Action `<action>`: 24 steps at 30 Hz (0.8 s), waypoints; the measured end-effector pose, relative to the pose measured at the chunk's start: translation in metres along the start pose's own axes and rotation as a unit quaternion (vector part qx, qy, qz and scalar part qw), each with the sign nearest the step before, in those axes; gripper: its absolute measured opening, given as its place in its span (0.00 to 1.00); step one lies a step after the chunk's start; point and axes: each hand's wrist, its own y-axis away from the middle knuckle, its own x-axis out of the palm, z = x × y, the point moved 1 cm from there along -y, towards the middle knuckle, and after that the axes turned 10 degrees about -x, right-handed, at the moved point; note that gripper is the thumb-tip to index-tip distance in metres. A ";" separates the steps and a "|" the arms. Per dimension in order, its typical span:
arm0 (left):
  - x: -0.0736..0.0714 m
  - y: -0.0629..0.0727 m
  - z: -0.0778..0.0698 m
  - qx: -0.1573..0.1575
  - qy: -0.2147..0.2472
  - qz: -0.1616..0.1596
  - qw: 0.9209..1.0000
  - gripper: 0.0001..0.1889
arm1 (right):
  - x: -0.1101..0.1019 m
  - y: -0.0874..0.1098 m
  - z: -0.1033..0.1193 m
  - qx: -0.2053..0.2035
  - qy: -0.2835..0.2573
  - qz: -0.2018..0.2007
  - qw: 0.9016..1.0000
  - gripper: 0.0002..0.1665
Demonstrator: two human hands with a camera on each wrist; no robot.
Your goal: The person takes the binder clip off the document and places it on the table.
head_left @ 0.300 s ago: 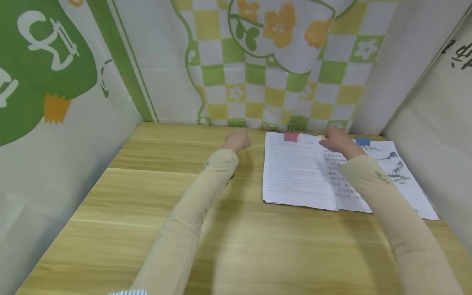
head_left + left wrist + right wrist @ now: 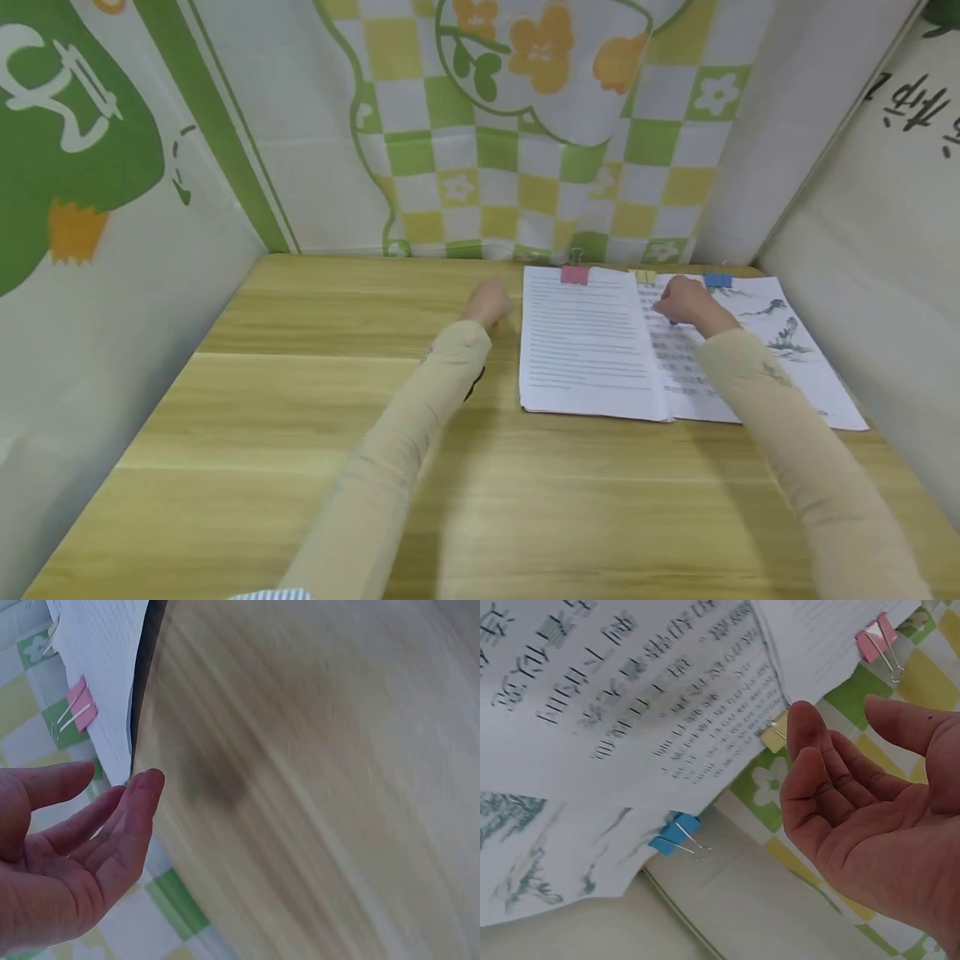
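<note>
My left hand hovers over the table left of a stack of printed sheets; its fingers are loosely bent and hold nothing in the left wrist view. A pink binder clip grips that stack's top edge. My right hand is over the middle stack of large-print sheets, just below a yellow binder clip. In the right wrist view its thumb stands apart from the relaxed fingers, with nothing between. Farther right lies a stack with an ink landscape, topped by a blue binder clip.
The stacks lie side by side, overlapping, on a wood-grain table. A checkered cloth hangs along the back edge. Pale sheets with printed characters rise on the right, and a printed cloth stands on the left.
My right hand has drawn back from the yellow clip toward me, uncovering it. The left hand has moved slightly nearer the printed sheets. The head view has shifted a little.
</note>
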 end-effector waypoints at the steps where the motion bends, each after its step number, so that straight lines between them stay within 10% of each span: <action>1: 0.003 0.000 0.000 -0.003 0.016 -0.001 1.000 0.08 | 0.003 -0.001 0.000 0.005 -0.004 0.002 1.000 0.20; 24: 0.039 -0.019 -0.013 -0.077 0.109 0.000 0.991 0.07 | 0.042 -0.022 -0.021 0.161 -0.163 -0.009 0.973 0.21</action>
